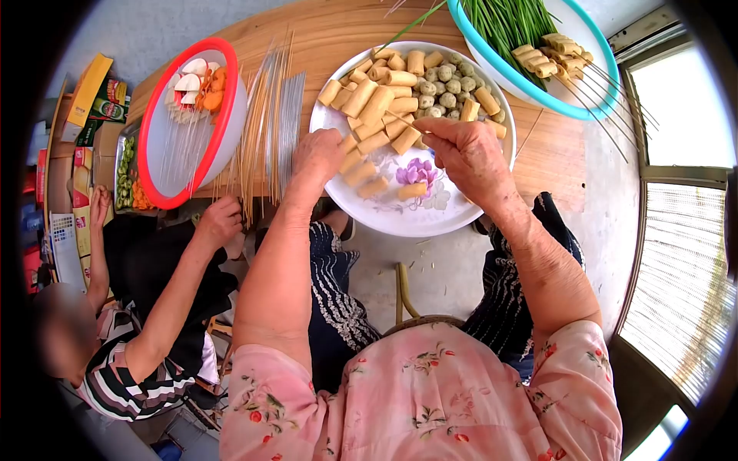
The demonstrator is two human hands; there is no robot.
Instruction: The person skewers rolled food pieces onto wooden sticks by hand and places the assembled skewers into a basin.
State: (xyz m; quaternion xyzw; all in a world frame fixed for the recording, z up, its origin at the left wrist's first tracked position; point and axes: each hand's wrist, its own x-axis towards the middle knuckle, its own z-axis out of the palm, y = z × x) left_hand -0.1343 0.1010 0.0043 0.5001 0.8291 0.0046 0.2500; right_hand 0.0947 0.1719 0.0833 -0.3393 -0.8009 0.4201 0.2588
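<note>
Tan rolls (377, 105) piled on white plate (378, 215); our R hand (474, 157) pinches skewer (406, 121) above plate, tip nr rolls. Our L hand (318, 159) @ plate's left rim; we can't tell its grip.

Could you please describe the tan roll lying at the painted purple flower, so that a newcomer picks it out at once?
At the edge of the wooden table is a big white plate. In its half nearest the person, a purple flower is painted. The tan roll lies across the flower's near edge, touching none of the other rolls.
</note>
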